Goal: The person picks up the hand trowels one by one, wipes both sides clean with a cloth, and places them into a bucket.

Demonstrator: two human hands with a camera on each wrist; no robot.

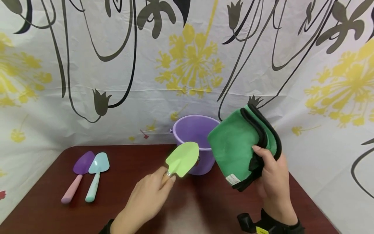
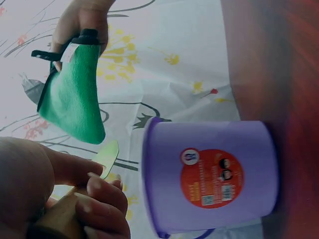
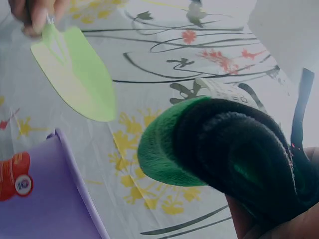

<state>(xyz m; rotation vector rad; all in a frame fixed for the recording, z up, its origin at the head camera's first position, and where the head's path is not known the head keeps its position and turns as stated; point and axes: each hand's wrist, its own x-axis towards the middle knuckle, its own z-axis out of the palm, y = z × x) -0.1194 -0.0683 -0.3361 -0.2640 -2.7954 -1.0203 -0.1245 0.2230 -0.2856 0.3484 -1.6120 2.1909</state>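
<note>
My left hand (image 1: pixel 149 193) grips the wooden handle (image 2: pixel 62 216) of a light green trowel (image 1: pixel 183 158), its blade raised in front of the purple bucket (image 1: pixel 201 162). Folded green cloth (image 1: pixel 233 143) with black edging and a white tag is pinched in my right hand (image 1: pixel 274 175), thumb on the near side. The cloth overlaps the bucket's right rim in the head view. In the right wrist view the cloth's folded layers (image 3: pixel 239 149) show end-on, while the trowel blade (image 3: pixel 77 74) hangs above the bucket's rim (image 3: pixel 75 169).
On the left of the dark red table (image 1: pixel 128 182) lie two more trowels: one purple with a pink handle (image 1: pixel 72 188), one light blue with a mint handle (image 1: pixel 93 187). Behind the table hangs a white curtain (image 1: pixel 140 74) printed with flowers. The bucket bears a red label (image 2: pixel 212 178).
</note>
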